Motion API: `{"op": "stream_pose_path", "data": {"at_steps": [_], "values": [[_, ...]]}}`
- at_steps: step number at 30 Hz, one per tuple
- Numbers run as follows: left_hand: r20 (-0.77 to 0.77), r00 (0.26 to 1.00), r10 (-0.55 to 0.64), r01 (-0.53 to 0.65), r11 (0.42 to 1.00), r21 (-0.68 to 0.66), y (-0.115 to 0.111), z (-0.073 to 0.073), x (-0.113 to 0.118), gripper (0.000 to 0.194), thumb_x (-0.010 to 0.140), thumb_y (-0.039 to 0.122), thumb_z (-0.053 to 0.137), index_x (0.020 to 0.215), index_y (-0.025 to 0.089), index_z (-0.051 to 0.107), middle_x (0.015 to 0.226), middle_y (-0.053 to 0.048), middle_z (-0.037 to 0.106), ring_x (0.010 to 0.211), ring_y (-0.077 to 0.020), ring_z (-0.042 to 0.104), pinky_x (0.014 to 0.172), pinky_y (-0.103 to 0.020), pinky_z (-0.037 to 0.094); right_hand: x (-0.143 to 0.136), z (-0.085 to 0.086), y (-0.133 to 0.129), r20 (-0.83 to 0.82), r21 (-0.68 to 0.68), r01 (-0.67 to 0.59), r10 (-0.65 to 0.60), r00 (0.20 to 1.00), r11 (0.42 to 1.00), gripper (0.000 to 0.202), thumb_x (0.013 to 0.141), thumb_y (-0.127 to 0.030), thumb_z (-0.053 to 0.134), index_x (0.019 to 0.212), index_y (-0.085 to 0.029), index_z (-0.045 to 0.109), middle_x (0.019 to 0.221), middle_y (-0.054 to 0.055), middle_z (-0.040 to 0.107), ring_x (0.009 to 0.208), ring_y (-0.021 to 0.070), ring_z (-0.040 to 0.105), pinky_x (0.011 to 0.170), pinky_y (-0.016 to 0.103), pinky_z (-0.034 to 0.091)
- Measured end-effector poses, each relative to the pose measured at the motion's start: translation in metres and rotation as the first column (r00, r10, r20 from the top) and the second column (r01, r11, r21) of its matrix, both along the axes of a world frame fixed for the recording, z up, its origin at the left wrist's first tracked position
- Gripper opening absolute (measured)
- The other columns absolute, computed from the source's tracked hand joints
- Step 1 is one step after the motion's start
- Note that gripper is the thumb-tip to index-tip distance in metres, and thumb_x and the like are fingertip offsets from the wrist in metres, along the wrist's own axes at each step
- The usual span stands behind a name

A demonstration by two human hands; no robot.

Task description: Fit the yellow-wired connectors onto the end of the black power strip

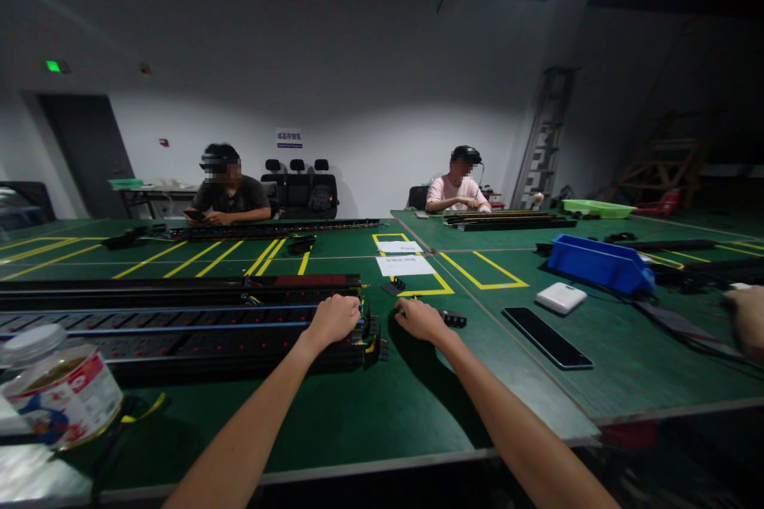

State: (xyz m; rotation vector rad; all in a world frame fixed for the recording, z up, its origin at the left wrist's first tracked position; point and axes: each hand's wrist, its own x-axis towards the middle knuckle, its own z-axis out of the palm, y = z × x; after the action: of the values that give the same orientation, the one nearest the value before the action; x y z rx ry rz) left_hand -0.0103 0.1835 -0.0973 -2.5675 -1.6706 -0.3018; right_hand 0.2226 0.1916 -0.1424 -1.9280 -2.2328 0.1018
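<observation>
Long black rails (196,334) with blue strips and small red dots lie across the left half of the green table. My left hand (335,320) rests on their right end, its fingers curled over the edge; what they grip, if anything, is hidden. Just right of the rail ends, my right hand (421,320) is above the table with its fingers bent together; anything between them is too small to tell. A small black part (454,319) lies beside my right hand, and another black piece (394,285) sits behind it. Yellow and black connectors (375,346) stick out from the rail ends.
A white and red tin (72,398) and a clear jar stand at the front left. To the right are a phone (547,336), a white box (561,298) and a blue bin (600,264). Another person's hand (749,318) shows at the right edge. Two people sit across the table.
</observation>
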Motion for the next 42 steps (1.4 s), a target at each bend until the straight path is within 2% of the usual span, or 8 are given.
{"op": "stream_pose_path", "data": {"at_steps": [9, 30, 42], "values": [[-0.008, 0.999, 0.04, -0.04, 0.999, -0.015, -0.0025, 0.0023, 0.0023, 0.028, 0.094, 0.025, 0.043, 0.09, 0.023, 0.071, 0.094, -0.011, 0.075, 0.096, -0.0269, 0.072, 0.078, -0.031, 0.05, -0.0008, 0.0019, -0.0014, 0.013, -0.008, -0.003, 0.003, 1.0, 1.0, 0.03, 0.095, -0.03, 0.048, 0.12, -0.021, 0.062, 0.12, 0.013, 0.07, 0.108, 0.0275, 0.067, 0.083, 0.033, 0.045], [0.006, 1.0, -0.019, 0.019, 0.999, 0.026, 0.0028, -0.0041, -0.001, 0.028, 0.093, 0.024, 0.041, 0.087, 0.023, 0.069, 0.089, -0.01, 0.075, 0.09, -0.0282, 0.072, 0.074, -0.032, 0.05, -0.0002, 0.0012, -0.0004, 0.018, -0.009, 0.001, 0.0, 1.0, 1.0, 0.029, 0.094, -0.03, 0.047, 0.118, -0.022, 0.062, 0.119, 0.013, 0.07, 0.106, 0.0283, 0.067, 0.081, 0.033, 0.045], [-0.008, 1.0, -0.013, 0.014, 0.999, 0.037, 0.0045, -0.0058, 0.0001, 0.029, 0.092, 0.025, 0.04, 0.087, 0.023, 0.069, 0.09, -0.011, 0.075, 0.09, -0.0298, 0.072, 0.075, -0.034, 0.051, 0.0009, -0.0014, 0.0009, 0.011, 0.004, -0.015, 0.015, 1.0, 1.0, 0.029, 0.094, -0.029, 0.047, 0.118, -0.022, 0.063, 0.12, 0.012, 0.07, 0.107, 0.0281, 0.067, 0.082, 0.034, 0.045]]}}
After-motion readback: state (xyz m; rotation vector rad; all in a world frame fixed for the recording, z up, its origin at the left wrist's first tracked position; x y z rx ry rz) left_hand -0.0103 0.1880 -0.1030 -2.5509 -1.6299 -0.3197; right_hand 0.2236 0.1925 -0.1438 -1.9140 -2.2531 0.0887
